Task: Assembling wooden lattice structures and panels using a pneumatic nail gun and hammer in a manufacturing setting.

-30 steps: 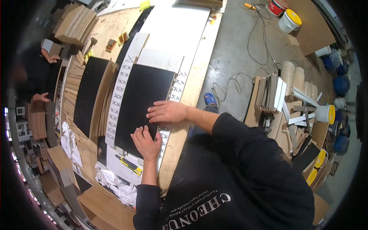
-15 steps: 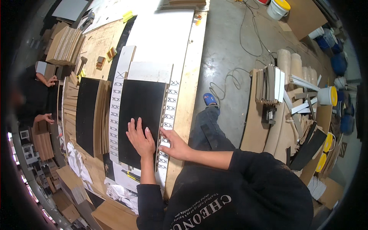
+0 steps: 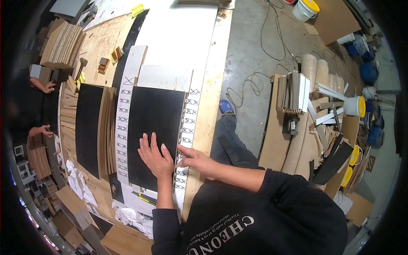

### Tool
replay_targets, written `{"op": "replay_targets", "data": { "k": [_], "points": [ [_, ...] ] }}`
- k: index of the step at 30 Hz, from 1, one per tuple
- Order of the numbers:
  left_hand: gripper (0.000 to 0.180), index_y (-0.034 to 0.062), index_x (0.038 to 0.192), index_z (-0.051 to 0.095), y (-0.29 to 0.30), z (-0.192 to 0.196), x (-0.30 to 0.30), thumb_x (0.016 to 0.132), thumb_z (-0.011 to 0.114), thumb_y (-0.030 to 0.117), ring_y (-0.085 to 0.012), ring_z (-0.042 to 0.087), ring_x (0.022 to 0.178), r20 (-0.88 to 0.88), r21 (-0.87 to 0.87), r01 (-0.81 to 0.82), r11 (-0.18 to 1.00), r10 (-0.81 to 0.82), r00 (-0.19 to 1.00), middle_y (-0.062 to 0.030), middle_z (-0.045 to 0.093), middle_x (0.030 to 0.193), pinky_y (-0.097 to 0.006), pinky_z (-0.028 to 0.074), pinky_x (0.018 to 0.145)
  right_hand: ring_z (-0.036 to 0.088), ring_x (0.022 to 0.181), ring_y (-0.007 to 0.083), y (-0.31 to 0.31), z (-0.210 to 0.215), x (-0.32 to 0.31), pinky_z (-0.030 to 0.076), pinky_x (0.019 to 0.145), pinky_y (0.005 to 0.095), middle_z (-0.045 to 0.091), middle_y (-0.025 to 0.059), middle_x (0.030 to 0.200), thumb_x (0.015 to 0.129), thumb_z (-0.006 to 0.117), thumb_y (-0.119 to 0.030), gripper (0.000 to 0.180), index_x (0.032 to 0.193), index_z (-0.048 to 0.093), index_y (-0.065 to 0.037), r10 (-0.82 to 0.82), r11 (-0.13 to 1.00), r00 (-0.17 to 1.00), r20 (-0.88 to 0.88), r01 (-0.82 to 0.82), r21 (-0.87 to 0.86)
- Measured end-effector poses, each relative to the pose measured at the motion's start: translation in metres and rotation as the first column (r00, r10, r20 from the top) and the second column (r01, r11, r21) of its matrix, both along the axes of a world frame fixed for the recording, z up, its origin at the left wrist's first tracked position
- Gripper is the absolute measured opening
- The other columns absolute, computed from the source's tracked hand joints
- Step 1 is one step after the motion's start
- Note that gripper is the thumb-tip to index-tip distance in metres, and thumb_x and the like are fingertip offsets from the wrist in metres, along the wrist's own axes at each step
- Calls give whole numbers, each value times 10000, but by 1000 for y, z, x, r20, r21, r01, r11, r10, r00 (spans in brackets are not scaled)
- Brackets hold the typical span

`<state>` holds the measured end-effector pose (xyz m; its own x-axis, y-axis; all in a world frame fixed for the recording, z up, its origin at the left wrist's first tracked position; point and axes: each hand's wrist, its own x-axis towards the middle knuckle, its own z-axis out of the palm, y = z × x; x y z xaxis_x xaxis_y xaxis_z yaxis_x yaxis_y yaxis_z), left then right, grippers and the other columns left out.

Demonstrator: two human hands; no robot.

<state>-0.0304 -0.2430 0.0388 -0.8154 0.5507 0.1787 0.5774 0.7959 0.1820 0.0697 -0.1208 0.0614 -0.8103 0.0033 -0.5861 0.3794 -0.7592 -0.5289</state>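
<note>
L hand (image 3: 155,156) lies flat, fingers spread, palm down on near part of black panel (image 3: 155,127), gripping nothing. R hand (image 3: 193,158) just right of it, fingers stretched out, tips pressing panel's right edge where it meets white strip w/ X marks (image 3: 187,127), no grasp. Panel sits mid surface (image 3: 100,46); 2nd black panel (image 3: 89,127) to its left. Another person's hands (image 3: 46,87) at far left edge

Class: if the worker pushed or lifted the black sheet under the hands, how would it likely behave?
The black sheet looks thin and wide, so it probably flexes when lifted. Lying flat under the left hand, it would likely slide, not tip. The right hand seems to steady its edge.
</note>
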Motion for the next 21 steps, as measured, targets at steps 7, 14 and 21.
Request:
{"op": "replay_targets", "data": {
  "k": [7,14,21],
  "points": [
    [430,95,1278,456,-1,-2,4,874,437,242,-335,298,1294,12,19,4,1000,-4,1000,-138,358,1382,-493,193,1053,365,1253,268,-4,-26,0,325,1013,341,306,193,1376,796,607,-147,779,1414,154,-7,-67,996,996,-64,70,47],
    [432,85,1278,453,-3,-3,3,876,430,241,-346,307,1287,12,-1,11,1000,-11,1000,-146,373,1370,-509,208,1038,204,1343,314,-5,-19,-8,265,1050,368,203,212,1429,765,631,-187,861,1411,102,23,-10,999,998,-68,12,30],
    [436,67,1279,445,9,0,-3,871,432,221,-354,314,1279,-14,-2,44,999,-44,999,-158,375,1367,-503,214,1037,261,1311,277,37,6,-15,281,1041,382,241,164,1419,770,624,-147,849,1428,99,-38,174,984,975,-141,-176,-8]
  ]
}}
